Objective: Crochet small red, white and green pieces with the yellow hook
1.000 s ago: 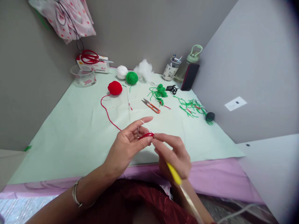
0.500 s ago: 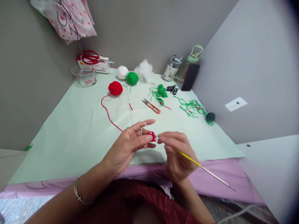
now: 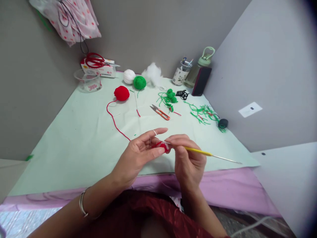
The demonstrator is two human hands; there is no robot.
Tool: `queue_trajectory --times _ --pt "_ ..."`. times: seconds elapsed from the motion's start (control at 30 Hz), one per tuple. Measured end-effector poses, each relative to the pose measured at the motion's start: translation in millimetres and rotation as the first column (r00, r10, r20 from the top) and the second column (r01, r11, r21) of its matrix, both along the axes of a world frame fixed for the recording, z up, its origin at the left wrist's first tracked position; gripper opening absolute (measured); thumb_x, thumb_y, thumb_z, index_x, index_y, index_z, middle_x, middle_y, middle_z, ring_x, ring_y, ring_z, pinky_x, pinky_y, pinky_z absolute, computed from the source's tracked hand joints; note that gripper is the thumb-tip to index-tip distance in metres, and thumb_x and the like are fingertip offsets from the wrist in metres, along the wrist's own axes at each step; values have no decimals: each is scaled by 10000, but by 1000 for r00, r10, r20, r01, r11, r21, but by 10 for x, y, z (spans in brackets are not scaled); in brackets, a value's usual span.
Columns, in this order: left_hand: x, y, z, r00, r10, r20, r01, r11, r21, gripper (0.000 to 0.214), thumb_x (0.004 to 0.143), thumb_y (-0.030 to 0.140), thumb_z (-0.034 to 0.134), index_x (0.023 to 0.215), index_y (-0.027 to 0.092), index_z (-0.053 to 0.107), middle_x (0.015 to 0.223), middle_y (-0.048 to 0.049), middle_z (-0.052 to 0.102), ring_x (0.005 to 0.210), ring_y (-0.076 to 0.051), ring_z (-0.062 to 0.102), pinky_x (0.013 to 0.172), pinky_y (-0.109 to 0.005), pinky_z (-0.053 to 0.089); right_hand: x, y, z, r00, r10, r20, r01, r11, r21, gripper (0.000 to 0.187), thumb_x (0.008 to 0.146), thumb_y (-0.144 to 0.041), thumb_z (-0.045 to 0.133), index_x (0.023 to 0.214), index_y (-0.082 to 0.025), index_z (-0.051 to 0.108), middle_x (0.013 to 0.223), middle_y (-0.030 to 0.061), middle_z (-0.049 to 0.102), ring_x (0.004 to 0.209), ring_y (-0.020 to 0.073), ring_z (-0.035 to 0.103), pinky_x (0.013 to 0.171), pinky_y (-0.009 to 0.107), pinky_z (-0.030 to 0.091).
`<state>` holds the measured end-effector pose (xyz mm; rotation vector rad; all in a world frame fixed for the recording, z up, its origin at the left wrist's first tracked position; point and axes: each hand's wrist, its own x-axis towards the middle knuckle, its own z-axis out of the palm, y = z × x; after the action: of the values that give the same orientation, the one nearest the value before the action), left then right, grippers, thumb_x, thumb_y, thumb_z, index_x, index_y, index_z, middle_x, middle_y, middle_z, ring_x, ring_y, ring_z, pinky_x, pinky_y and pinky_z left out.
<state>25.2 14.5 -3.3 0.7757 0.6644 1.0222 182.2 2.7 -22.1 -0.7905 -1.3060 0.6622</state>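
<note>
Between thumb and fingers, my left hand pinches a small red and white crochet piece. White yarn loops round its raised index finger. My right hand grips a crochet hook by its yellow handle, and the hook's tip meets the top of the piece. The other metal end points right. A red yarn strand runs from my left hand to the red yarn ball on the table. Orange-handled thread snips lie beyond my hands.
White and green yarn balls sit at the back beside white stuffing. Green crocheted pieces, a black claw clip and yarn scraps lie right. A plastic tub, pen cup and bottle stand behind.
The crochet hook has swung to a flatter angle, its far end rising. My right hand has turned and moved slightly left, bringing the hook's tip over the crochet piece, which has tilted.
</note>
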Motion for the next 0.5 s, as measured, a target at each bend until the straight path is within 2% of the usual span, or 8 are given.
queue_trajectory --times 0.1,0.23,0.37,0.5 --pt "1 7 -24 999 38 -16 -38 999 19 363 845 252 878 1194 333 821 848 39 673 862 -104 655 925 -257 508 -26 -17 -12 999 29 -32 -30 999 -29 180 1027 -219 628 1030 -265 803 918 38 761 737 161 668 658 331 560" --pt "0 14 -15 998 64 -5 -64 998 5 373 836 242 888 1191 328 814 837 45 686 839 -99 673 902 -250 514 -36 -14 -29 994 69 -83 -73 996 -53 172 1029 -225 634 1026 -258 802 913 28 750 737 151 664 689 326 554" --pt "-21 14 18 998 49 28 -49 999 4 384 816 201 897 1173 320 817 820 47 691 776 -80 662 831 -222 519 -26 19 -34 966 164 -202 -187 977 -100 166 1041 -265 626 1009 -261 790 928 19 751 729 129 666 692 292 560" --pt "-40 18 21 1000 27 13 -27 1000 13 417 805 194 905 1193 314 814 809 46 681 749 -72 636 760 -197 509 -21 49 4 951 185 -246 -216 971 -102 151 1028 -306 651 973 -257 782 893 14 751 682 121 656 662 277 566"
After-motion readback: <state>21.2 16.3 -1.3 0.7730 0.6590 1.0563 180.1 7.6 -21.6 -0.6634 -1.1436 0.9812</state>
